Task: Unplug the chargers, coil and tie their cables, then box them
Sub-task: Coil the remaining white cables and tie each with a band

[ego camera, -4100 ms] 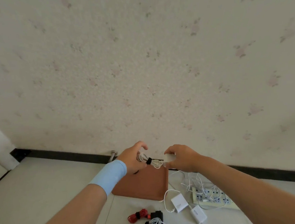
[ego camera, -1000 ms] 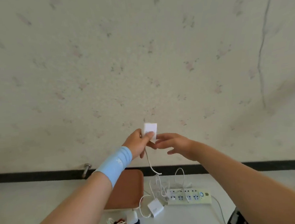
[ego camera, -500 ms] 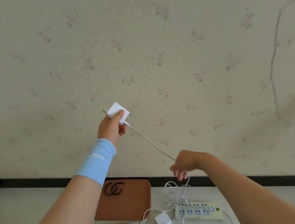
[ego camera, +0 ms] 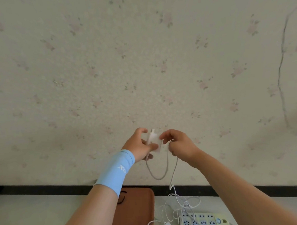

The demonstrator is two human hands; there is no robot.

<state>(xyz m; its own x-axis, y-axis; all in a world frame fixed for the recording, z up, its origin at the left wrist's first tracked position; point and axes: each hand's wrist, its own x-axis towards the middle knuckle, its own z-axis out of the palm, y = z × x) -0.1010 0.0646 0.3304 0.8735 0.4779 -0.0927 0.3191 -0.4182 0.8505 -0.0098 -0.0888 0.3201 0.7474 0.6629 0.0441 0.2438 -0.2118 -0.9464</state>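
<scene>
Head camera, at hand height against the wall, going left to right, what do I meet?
The blue wristband → left hand → white charger → right hand.

White logo on light-blue wristband (ego camera: 115,168): X-like mark, any lettering too small to read. Dark curved emblem on brown case (ego camera: 135,209), partly hidden, no letters legible. Small label at end of power strip (ego camera: 204,222), unreadable. No clear words or numbers.
</scene>
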